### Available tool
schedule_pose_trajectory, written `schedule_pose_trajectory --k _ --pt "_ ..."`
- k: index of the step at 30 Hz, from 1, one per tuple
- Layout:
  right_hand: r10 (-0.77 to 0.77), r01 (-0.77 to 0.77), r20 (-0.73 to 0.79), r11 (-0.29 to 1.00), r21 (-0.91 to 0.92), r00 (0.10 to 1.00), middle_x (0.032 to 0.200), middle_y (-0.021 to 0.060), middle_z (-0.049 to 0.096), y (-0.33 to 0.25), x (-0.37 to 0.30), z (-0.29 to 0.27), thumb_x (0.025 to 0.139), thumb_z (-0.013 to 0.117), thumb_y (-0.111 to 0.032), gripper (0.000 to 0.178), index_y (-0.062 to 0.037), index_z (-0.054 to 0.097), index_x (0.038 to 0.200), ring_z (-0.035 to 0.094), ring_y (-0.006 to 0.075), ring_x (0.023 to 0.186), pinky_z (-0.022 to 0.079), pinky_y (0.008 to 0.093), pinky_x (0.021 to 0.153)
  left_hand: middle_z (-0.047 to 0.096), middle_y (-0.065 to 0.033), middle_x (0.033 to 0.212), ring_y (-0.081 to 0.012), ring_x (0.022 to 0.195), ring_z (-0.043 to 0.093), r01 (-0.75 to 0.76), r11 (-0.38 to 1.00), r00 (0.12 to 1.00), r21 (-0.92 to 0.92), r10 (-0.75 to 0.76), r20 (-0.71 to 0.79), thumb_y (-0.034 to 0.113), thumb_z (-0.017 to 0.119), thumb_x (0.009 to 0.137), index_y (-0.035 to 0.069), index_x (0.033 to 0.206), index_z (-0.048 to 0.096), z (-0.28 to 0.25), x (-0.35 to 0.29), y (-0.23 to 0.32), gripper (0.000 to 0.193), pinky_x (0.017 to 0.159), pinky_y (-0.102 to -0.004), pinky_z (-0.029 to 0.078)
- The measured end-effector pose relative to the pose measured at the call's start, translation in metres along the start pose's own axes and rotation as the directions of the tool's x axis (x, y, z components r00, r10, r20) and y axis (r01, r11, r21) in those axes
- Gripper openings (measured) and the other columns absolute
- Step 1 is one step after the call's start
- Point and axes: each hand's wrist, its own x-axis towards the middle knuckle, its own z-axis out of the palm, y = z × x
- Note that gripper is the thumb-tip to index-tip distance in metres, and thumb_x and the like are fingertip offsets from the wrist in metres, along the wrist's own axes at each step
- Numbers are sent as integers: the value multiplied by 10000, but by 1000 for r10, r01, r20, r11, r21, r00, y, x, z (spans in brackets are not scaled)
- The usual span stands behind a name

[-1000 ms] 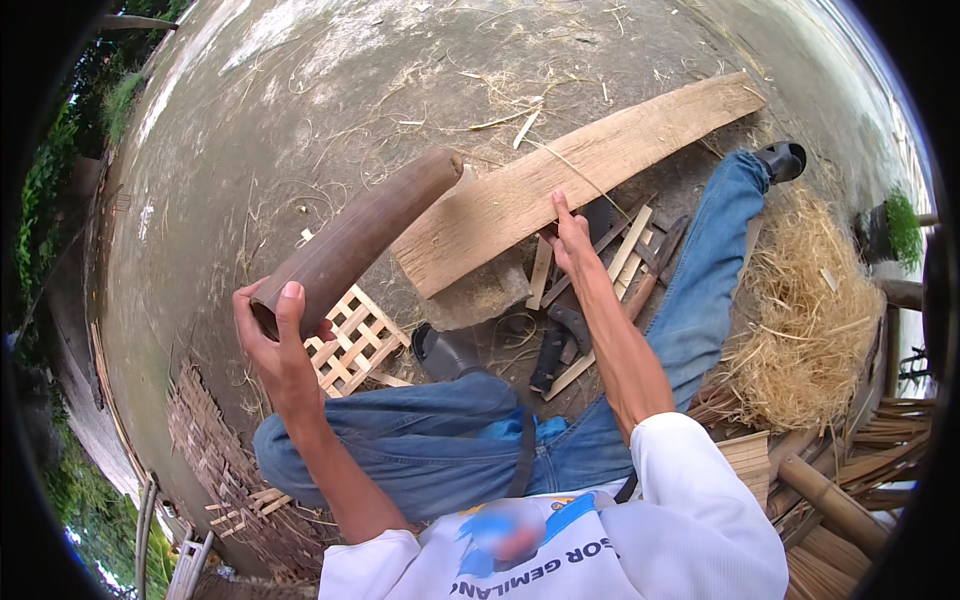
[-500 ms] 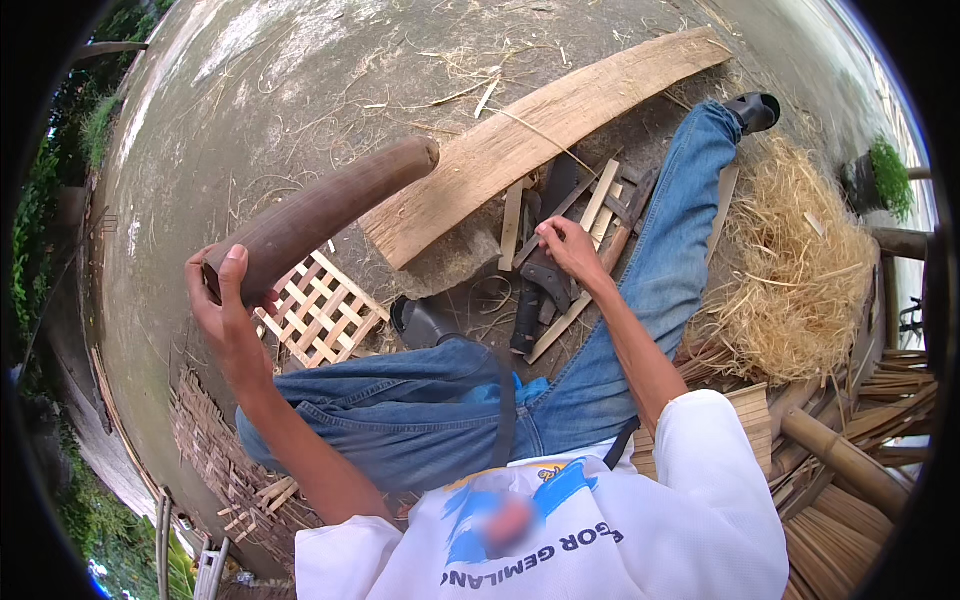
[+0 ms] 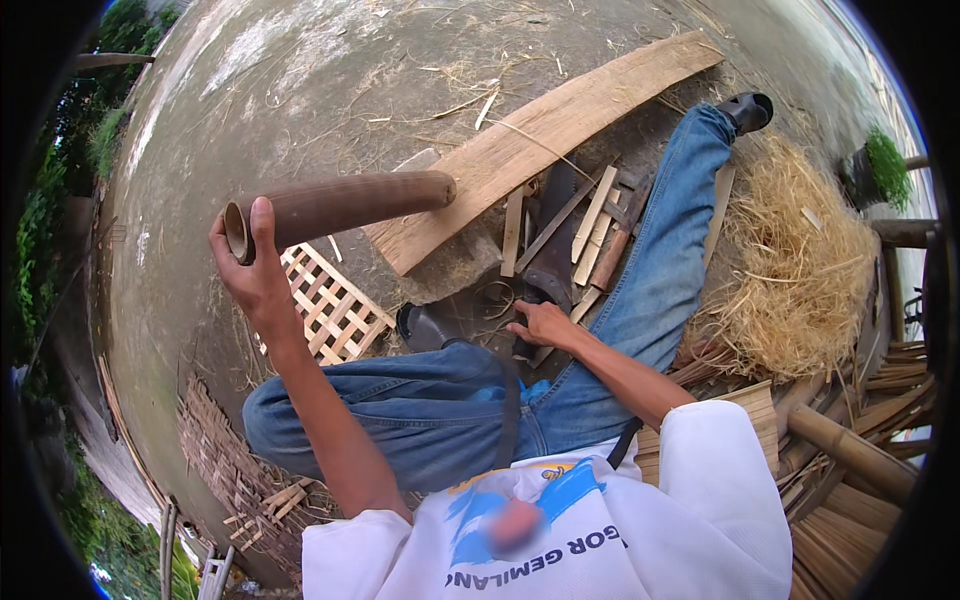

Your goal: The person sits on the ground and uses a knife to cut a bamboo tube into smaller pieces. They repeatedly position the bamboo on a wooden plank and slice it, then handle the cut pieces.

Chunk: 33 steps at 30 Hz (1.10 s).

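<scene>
My left hand is wrapped round the near end of a brown bamboo tube, thumb along its top. The hollow end faces left, and the far end lies over the plank. My right hand hovers between my legs, just above the dark handle of a tool; its fingers are partly apart and I see nothing in them. In front of it lie a dark sheath and a wooden-handled tool, among pale split strips. A woven lattice of pale strips lies below the tube.
A long curved-looking wooden plank rests on a stone block. A heap of fine shavings lies beyond my right leg. Bamboo poles stand at lower right, and a frayed woven mat lies at left.
My left hand has moved slightly right, turning the tube closer to level. My right hand has come back toward me from the strips and tools, down to the dark handle.
</scene>
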Motion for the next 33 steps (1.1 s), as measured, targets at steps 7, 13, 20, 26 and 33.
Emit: schedule_pose_trajectory --k 7,13,20,26,33 --pt "131 -131 83 421 897 988 864 73 618 -86 -67 -34 977 683 -453 518 -148 475 1340 630 174 729 496 353 624 627 -96 1128 -198 1008 658 36 949 995 -313 -63 -76 324 823 885 17 1231 583 1 4 -28 521 835 -363 615" --pt "86 175 -293 632 755 952 1044 100 614 -120 -114 -39 894 750 -285 667 -75 415 1431 606 190 872 510 329 788 628 -81 1135 -194 1022 649 122 925 981 -359 -168 -99 335 833 877 56 1220 594 -5 1 -25 502 842 -365 593" --pt "250 81 -458 803 590 853 1134 261 626 -81 -28 -44 868 788 -308 617 38 501 1291 655 346 1028 527 478 832 625 -125 1229 -225 1162 604 62 998 988 -3 -62 -138 373 758 944 37 1273 603 1 -9 10 495 956 -390 533" --pt "151 135 -551 886 444 821 1094 337 625 -99 17 -64 954 711 -287 491 30 473 1243 648 496 975 519 535 807 642 -90 1173 -205 1105 623 -99 991 988 87 109 -114 305 713 985 26 1219 635 11 -26 29 372 993 -356 484" --pt "-103 252 -572 950 187 814 993 273 683 -141 1 -75 966 680 -295 447 -59 462 1276 685 471 904 552 511 739 649 -49 1109 -141 1007 611 -146 978 979 152 165 -120 229 707 983 42 1184 655 15 -32 26 280 941 -320 495"
